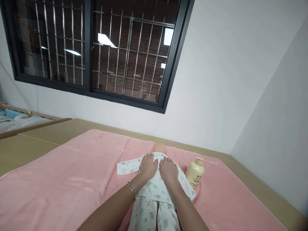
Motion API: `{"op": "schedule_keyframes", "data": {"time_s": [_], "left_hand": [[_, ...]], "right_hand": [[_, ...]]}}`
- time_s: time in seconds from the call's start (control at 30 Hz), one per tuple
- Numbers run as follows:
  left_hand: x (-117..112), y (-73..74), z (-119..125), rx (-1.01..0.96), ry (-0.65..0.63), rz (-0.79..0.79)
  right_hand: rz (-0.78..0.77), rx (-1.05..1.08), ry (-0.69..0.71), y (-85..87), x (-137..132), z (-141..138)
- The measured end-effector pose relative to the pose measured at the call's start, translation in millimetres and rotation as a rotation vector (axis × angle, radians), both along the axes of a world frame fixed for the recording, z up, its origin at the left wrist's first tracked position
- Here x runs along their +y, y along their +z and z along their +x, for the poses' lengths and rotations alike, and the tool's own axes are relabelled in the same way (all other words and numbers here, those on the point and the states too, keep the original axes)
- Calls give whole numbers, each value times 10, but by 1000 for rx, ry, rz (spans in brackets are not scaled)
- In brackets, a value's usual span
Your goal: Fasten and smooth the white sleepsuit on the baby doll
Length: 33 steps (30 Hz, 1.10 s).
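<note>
A baby doll lies stretched out on a pink blanket [79,173], its bald head [160,148] toward the wall. It is dressed in a white long-sleeved top [152,187] and matching trousers [145,213], both with a small printed pattern. My left hand [148,166] rests flat on the upper left of the top, fingers extended toward the shoulder. Beside it, my right hand [169,169] lies flat on the upper right. Neither hand grasps anything. One sleeve [128,166] spreads out to the left; the other slants down to the right. Whether the doll faces up or down I cannot tell.
A pale yellow pump bottle [195,173] stands on the blanket, close to the right sleeve. The blanket covers a tan surface [40,136] that meets a white wall [207,96]. A dark-framed barred window [130,57] is above. Blue and white cloth [19,117] lies at far left.
</note>
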<state>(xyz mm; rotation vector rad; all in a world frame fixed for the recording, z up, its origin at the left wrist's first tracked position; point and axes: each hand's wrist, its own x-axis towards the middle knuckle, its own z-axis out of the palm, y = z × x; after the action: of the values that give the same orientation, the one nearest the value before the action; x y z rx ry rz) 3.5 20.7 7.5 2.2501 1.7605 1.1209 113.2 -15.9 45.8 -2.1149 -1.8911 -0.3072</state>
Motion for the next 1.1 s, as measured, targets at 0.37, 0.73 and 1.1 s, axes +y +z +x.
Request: {"op": "schedule_keyframes", "data": {"time_s": [0.37, 0.73, 1.1], "left_hand": [[68, 10, -11, -80, -178, 106], [86, -21, -45, -49, -85, -2], [89, -33, -46, -207, -248, 73]], "right_hand": [[-17, 124, 287, -72, 162, 299], [0, 76, 79, -2, 27, 108], [-58, 34, 273, 16, 92, 184]]}}
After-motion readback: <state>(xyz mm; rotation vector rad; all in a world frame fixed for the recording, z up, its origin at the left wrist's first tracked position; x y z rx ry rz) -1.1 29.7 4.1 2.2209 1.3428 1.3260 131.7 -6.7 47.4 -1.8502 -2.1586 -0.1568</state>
